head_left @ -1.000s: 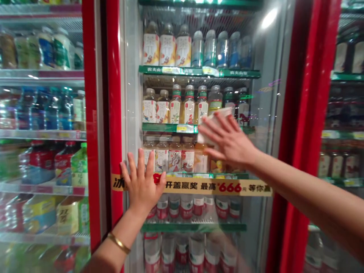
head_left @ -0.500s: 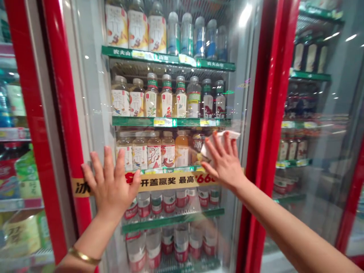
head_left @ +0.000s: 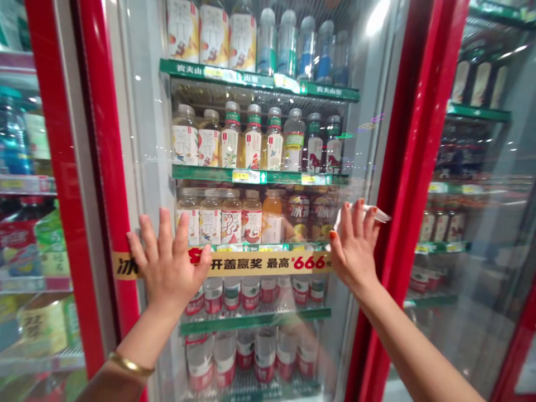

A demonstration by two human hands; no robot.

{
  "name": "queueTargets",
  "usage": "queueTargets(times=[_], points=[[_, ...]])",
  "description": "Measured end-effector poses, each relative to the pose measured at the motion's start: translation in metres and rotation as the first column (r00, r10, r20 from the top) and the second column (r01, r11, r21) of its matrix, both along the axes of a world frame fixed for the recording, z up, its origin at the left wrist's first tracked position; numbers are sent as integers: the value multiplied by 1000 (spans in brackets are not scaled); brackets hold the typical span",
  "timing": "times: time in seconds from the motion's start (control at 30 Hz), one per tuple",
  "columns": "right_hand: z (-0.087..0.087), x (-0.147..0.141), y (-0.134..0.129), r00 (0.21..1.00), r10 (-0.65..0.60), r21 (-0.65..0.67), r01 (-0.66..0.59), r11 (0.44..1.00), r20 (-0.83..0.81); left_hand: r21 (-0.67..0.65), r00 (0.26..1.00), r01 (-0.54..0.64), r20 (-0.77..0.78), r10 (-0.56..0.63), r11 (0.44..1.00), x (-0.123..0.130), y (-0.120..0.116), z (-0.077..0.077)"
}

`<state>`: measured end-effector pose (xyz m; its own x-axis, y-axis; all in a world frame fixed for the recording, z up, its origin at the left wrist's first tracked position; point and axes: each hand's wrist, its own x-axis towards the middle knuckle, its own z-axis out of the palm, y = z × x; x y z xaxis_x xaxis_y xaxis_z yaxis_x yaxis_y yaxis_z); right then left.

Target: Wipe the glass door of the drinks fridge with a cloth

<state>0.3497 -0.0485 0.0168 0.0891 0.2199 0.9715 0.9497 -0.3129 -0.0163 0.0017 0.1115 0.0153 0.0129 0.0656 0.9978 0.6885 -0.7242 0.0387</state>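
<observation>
My left hand (head_left: 171, 261) lies flat against the glass door (head_left: 146, 139) of a drinks fridge, its fingers spread and nothing in it. It covers part of a tan banner strip (head_left: 247, 266) that runs across the door. On the right side of the same glass, my right hand (head_left: 355, 248) presses a white tissue (head_left: 382, 215) to the surface. The tissue sticks out beyond the fingertips on both sides; the part beneath the palm is hidden. A gold bangle (head_left: 132, 364) circles my left wrist.
Behind the glass stand shelves of bottled drinks (head_left: 253, 137) with green shelf edges (head_left: 255, 321). Red door frames (head_left: 412, 151) border the glass left and right. A neighbouring fridge (head_left: 473, 167) is at the right, and packaged drinks (head_left: 46, 324) show at the left.
My right hand has slid the tissue rightward over the glass, uncovering the dark bottles and the banner's end. My left hand stays spread on the glass. The view has shifted slightly.
</observation>
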Motion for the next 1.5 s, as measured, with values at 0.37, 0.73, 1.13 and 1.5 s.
queueTargets(times=[0.37,0.73,1.13,1.5], points=[[-31,-47,16,948,95,-82,-74,994,304,12,1000,1,-23,-1,1000,-4,6,-3],[-11,-124,60,829,502,-265,-441,858,247,103,763,586,-405,-504,804,93,-67,16],[9,-14,8,957,202,94,-225,970,207,28,990,-63,-121,66,998,-15,18,90],[7,-16,12,966,200,85,-216,973,167,54,867,-12,-497,37,998,-61,25,71]])
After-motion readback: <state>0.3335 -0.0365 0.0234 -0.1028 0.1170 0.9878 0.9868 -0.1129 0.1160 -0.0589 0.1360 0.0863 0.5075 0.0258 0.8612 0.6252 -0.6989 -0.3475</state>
